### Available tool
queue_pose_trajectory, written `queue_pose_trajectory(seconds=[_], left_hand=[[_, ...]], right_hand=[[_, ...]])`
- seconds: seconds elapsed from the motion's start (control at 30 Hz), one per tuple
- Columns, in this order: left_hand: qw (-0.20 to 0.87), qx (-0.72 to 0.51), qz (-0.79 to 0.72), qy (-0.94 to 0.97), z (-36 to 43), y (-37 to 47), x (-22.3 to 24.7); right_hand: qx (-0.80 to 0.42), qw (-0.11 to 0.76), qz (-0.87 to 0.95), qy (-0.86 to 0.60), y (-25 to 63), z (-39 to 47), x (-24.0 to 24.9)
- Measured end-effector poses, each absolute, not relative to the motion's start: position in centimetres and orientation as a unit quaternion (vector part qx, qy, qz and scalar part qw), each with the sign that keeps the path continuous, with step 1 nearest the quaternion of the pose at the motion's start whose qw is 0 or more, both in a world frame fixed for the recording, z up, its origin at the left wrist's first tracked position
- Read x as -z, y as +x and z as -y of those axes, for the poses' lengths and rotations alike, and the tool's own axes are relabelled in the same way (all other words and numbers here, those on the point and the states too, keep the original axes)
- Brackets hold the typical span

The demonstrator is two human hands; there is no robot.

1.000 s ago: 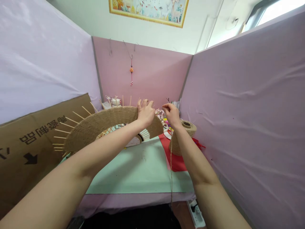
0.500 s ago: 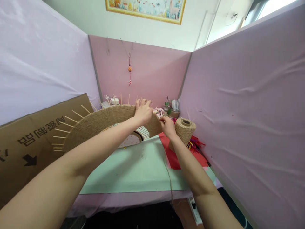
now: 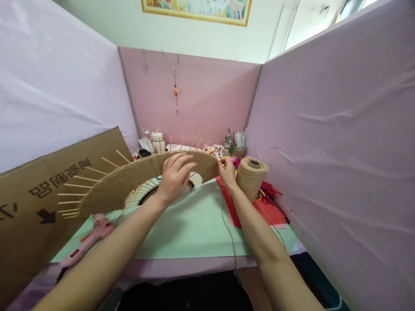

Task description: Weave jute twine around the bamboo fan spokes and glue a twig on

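A wide arched band of woven twine (image 3: 142,170), with pale sticks poking out along its outer edge, leans over the table. My left hand (image 3: 176,175) lies against the band's near face, its fingers apart. At the band's right end my right hand (image 3: 226,169) pinches the edge, thumb and fingers together. A loose strand of twine (image 3: 231,237) hangs below that hand past the table's front edge. Just right of it stands a big spool of twine (image 3: 252,177). Thin spokes (image 3: 139,192) fan out under the arch.
A pink glue gun (image 3: 97,229) lies at the table's front left, near a large cardboard sheet (image 3: 61,172). Red sheets (image 3: 270,211) lie under the spool. A white jar (image 3: 158,140) and a pot of white sticks (image 3: 239,149) stand at the back.
My left hand has moved left and down from the band's top edge onto its face. The band has tilted and shifted left and lower. The glue gun has come into view.
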State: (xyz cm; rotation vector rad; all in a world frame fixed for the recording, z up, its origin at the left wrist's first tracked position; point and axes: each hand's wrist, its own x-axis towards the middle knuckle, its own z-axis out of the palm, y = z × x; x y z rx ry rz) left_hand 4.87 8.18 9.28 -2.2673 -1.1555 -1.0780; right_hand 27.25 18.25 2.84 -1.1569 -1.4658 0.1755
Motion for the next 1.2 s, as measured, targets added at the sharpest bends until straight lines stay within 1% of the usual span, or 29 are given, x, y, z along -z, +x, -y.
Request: queue_pose_trajectory(seconds=[0.1, 0.23, 0.33, 0.4, 0.43, 0.47, 0.53, 0.57, 0.6, 0.67, 0.7, 0.83, 0.97, 1.07, 1.2], left_hand=[[0.180, 0.425, 0.478, -0.747, -7.1, 2.4, -6.3], [0.167, 0.436, 0.492, -0.735, -7.6, -0.3, -5.6], [0.120, 0.489, 0.517, -0.692, -6.1, -1.6, -4.4], [0.055, 0.555, 0.550, -0.622, -3.6, -1.6, -2.3], [0.007, 0.601, 0.569, -0.561, -2.2, -1.2, -0.9], [-0.070, 0.645, 0.576, -0.498, -0.9, -0.6, 0.4], [-0.284, 0.700, 0.560, -0.339, 1.3, 1.0, 2.5], [-0.399, 0.694, 0.532, -0.277, 1.9, 1.8, 3.0], [-0.475, 0.692, 0.501, -0.210, 2.2, 2.5, 3.1], [-0.575, 0.682, 0.440, -0.101, 1.9, 3.1, 2.5], [-0.603, 0.677, 0.418, -0.057, 1.6, 3.1, 1.9], [-0.656, 0.659, 0.365, 0.046, -0.1, 2.0, 0.3], [-0.669, 0.670, 0.314, 0.066, -0.9, 1.4, 0.5], [-0.657, 0.692, 0.299, 0.032, -1.4, 1.6, 0.8], [-0.600, 0.742, 0.291, -0.076, -2.3, 2.3, 0.3]], right_hand=[[-0.055, 0.600, 0.625, -0.496, 26.8, -17.5, -3.7], [-0.002, 0.612, 0.618, -0.493, 26.1, -15.9, -4.9], [0.030, 0.611, 0.615, -0.498, 25.9, -14.8, -5.2], [0.040, 0.611, 0.613, -0.499, 25.8, -14.4, -5.1], [0.044, 0.613, 0.611, -0.499, 25.8, -14.2, -5.0], [0.046, 0.614, 0.609, -0.500, 25.8, -14.2, -4.9], [0.045, 0.616, 0.605, -0.503, 25.9, -14.2, -4.6], [0.042, 0.615, 0.605, -0.504, 25.9, -14.3, -4.5], [0.038, 0.615, 0.605, -0.504, 25.9, -14.5, -4.4], [0.028, 0.615, 0.606, -0.505, 26.0, -14.7, -4.2], [0.024, 0.615, 0.605, -0.505, 26.0, -14.9, -4.1], [0.023, 0.624, 0.600, -0.501, 25.9, -15.3, -3.8], [0.028, 0.645, 0.580, -0.496, 26.1, -15.7, -3.8], [0.024, 0.660, 0.567, -0.492, 26.3, -15.8, -4.2], [0.001, 0.678, 0.550, -0.487, 26.3, -16.0, -5.1]])
